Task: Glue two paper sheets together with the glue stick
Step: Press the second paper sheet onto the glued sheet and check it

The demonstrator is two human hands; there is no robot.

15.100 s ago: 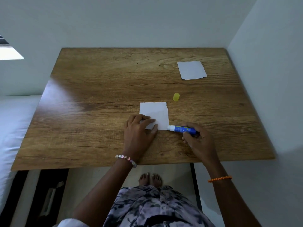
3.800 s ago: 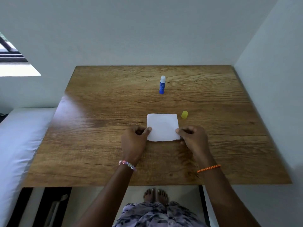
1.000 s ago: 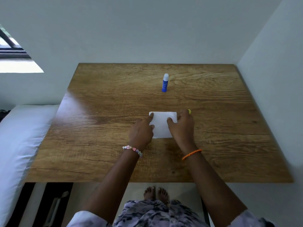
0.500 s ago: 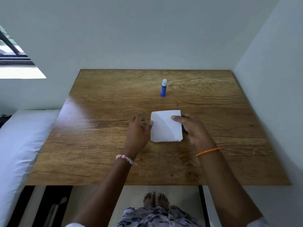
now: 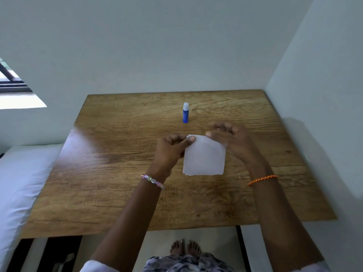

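The white paper sheets [image 5: 204, 158] are stacked as one square and held up above the wooden table [image 5: 117, 173], tilted toward me. My left hand [image 5: 170, 150] pinches the top left corner between thumb and fingers. My right hand [image 5: 231, 138] pinches the top right corner. The blue glue stick [image 5: 185, 112] stands upright and uncapped at the back middle of the table, away from both hands. Its yellow cap is hidden from view.
A wall runs along the table's back edge and another along its right side. A white mattress [image 5: 17, 183] lies to the left of the table. My feet [image 5: 185, 250] show below the front edge.
The paper lay flat under both hands a second ago. Both hands have since picked it up by its top corners and raised it off the table.
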